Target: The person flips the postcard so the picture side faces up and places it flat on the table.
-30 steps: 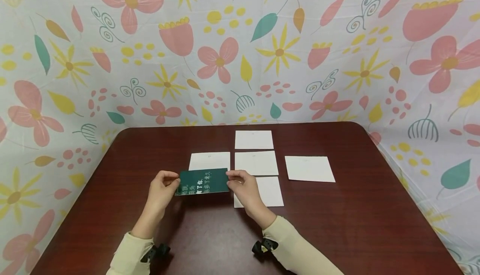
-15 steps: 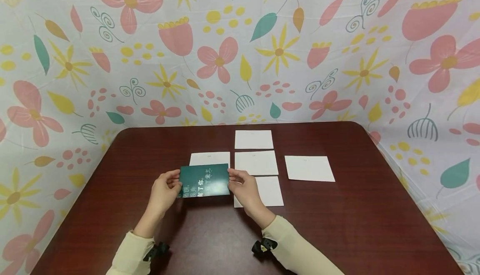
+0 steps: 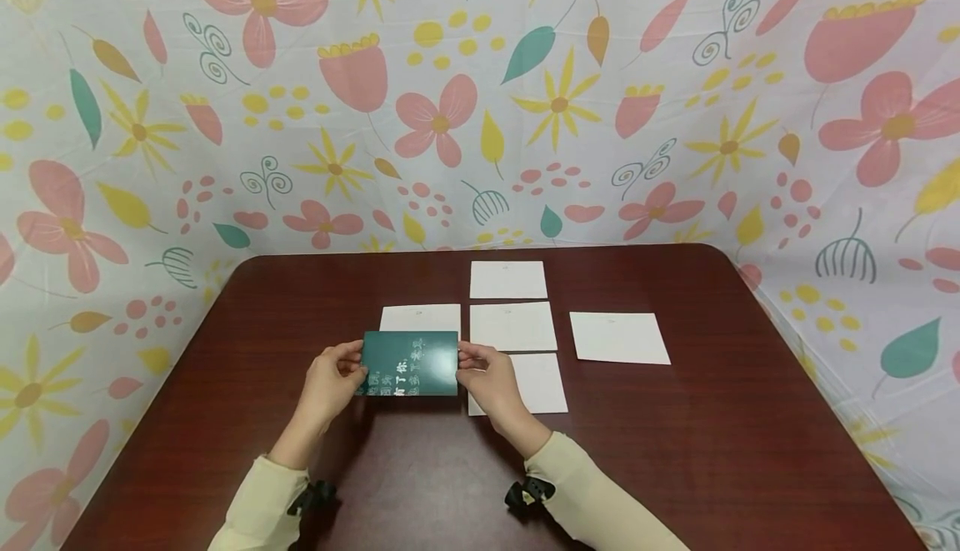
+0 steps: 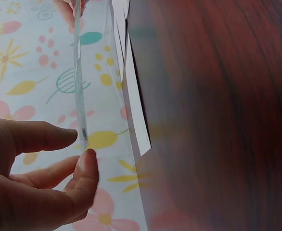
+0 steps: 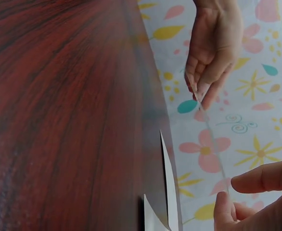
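A dark green card (image 3: 412, 363) with pale lettering is held up over the table between both hands. My left hand (image 3: 326, 384) pinches its left edge between thumb and fingers, while my right hand (image 3: 491, 380) pinches the right edge. Seen edge-on in the left wrist view, the card (image 4: 79, 82) is a thin line raised off the tabletop. The right wrist view also shows the card (image 5: 213, 139) from its edge, with the left hand (image 5: 215, 48) at its far end. Behind it lies a white card (image 3: 418, 316), its lower part hidden.
Several more white cards lie flat: one at the back (image 3: 508, 279), a middle card (image 3: 513, 326), a nearer card (image 3: 542, 388) partly under the right hand, and one to the right (image 3: 619, 338). The dark wooden table (image 3: 712, 451) meets a flowered cloth (image 3: 555, 192) behind.
The green card has tilted so that more of its face shows, and it has shifted slightly to the right. Both hands keep their hold; the white cards have stayed in place.
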`<state>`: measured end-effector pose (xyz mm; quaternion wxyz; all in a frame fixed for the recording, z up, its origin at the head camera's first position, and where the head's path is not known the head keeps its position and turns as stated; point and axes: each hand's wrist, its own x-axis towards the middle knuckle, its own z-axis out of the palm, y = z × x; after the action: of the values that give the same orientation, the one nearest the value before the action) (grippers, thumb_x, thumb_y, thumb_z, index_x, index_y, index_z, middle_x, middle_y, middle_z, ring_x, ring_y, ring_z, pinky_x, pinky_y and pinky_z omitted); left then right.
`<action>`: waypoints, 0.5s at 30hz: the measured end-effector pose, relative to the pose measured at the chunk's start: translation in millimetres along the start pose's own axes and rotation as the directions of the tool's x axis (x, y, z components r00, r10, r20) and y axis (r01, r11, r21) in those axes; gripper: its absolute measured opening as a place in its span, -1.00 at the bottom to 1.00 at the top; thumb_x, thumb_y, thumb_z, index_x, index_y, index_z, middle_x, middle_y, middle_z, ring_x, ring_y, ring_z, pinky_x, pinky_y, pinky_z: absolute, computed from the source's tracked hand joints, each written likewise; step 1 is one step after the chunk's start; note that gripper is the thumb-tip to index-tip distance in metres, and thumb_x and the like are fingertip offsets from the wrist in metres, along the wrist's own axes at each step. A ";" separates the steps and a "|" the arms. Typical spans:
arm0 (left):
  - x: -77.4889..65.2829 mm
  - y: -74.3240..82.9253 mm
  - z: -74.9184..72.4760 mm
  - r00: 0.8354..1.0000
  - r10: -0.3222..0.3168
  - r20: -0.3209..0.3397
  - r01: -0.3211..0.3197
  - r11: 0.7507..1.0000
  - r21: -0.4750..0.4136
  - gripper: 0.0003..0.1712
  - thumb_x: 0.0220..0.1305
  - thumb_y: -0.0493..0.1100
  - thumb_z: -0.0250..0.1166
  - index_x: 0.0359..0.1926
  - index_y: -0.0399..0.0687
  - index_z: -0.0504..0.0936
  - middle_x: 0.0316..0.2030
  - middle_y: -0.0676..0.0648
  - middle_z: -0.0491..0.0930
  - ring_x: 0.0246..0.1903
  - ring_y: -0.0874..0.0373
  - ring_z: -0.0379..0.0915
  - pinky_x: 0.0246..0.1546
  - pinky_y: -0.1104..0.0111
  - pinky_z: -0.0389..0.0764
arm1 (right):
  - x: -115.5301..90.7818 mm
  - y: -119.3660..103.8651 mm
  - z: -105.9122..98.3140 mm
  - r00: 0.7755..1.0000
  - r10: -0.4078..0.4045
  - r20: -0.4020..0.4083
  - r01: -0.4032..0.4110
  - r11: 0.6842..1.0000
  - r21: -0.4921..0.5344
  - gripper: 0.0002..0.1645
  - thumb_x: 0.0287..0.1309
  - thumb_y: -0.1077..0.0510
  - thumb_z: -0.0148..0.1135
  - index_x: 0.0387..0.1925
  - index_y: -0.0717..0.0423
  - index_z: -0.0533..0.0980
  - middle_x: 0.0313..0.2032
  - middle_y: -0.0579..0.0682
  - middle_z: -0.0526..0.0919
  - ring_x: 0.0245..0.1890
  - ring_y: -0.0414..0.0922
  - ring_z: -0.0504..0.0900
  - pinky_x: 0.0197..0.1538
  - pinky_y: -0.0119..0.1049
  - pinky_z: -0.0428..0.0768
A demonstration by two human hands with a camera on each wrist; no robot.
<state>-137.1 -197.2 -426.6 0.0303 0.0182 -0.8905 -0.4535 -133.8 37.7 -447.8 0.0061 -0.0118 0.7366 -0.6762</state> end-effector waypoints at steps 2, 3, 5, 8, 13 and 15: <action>0.9 -1.5 -0.2 1.000 -0.003 0.018 0.003 1.000 0.010 -0.50 0.17 -0.46 0.25 0.17 -0.42 0.48 -0.18 -0.27 0.52 -0.20 -0.07 0.50 -0.28 0.36 0.51 | -0.4 0.3 -0.2 1.000 0.016 0.010 -0.015 1.000 -0.021 -0.44 -0.07 0.49 0.13 0.09 0.48 0.47 -0.14 0.26 0.58 -0.13 0.08 0.58 -0.17 -0.35 0.57; 1.3 -2.4 -0.2 1.000 -0.006 0.028 0.006 1.000 0.014 -0.50 0.17 -0.46 0.25 0.18 -0.42 0.48 -0.19 -0.27 0.53 -0.20 -0.07 0.51 -0.30 0.36 0.51 | -0.4 0.7 -0.2 1.000 0.023 0.018 -0.022 0.999 -0.033 -0.43 -0.07 0.49 0.13 0.10 0.49 0.46 -0.14 0.26 0.58 -0.14 0.07 0.58 -0.18 -0.34 0.57; 2.0 -4.1 -0.1 0.999 -0.014 0.052 0.013 1.000 0.015 -0.49 0.17 -0.45 0.24 0.18 -0.42 0.47 -0.19 -0.27 0.52 -0.21 -0.07 0.50 -0.33 0.35 0.51 | -0.5 0.9 0.0 0.999 0.040 0.037 -0.037 0.998 -0.057 -0.41 -0.08 0.48 0.13 0.11 0.51 0.44 -0.13 0.26 0.57 -0.15 0.04 0.57 -0.19 -0.33 0.57; 2.5 -6.4 0.1 0.996 -0.019 0.090 0.017 1.000 0.025 -0.49 0.18 -0.45 0.23 0.19 -0.45 0.45 -0.19 -0.27 0.51 -0.21 -0.08 0.50 -0.33 0.32 0.54 | -0.7 1.9 0.7 0.996 0.062 0.070 -0.056 0.994 -0.090 -0.38 -0.08 0.49 0.12 0.14 0.54 0.40 -0.13 0.27 0.56 -0.17 0.01 0.55 -0.20 -0.31 0.56; 3.4 -9.6 0.2 0.988 -0.030 0.152 0.022 0.998 0.052 -0.48 0.21 -0.44 0.22 0.21 -0.48 0.41 -0.19 -0.28 0.49 -0.20 -0.10 0.49 -0.34 0.25 0.57 | -1.9 2.5 1.3 0.989 0.079 0.121 -0.062 0.988 -0.139 -0.37 -0.03 0.46 0.11 0.17 0.60 0.33 -0.13 0.30 0.52 -0.15 0.04 0.55 -0.20 -0.29 0.58; 4.2 -10.5 0.3 0.985 -0.033 0.172 0.022 0.997 0.067 -0.47 0.21 -0.42 0.22 0.21 -0.49 0.40 -0.18 -0.29 0.49 -0.19 -0.10 0.49 -0.33 0.23 0.57 | -2.3 2.5 1.5 0.987 0.088 0.138 -0.066 0.985 -0.158 -0.36 -0.01 0.44 0.11 0.18 0.60 0.31 -0.10 0.32 0.51 -0.10 0.08 0.54 -0.16 -0.26 0.59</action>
<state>-141.3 -203.3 -435.1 -0.0538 -0.0079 -0.9038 -0.4245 -131.5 36.4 -450.4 0.0846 -0.0325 0.7837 -0.6145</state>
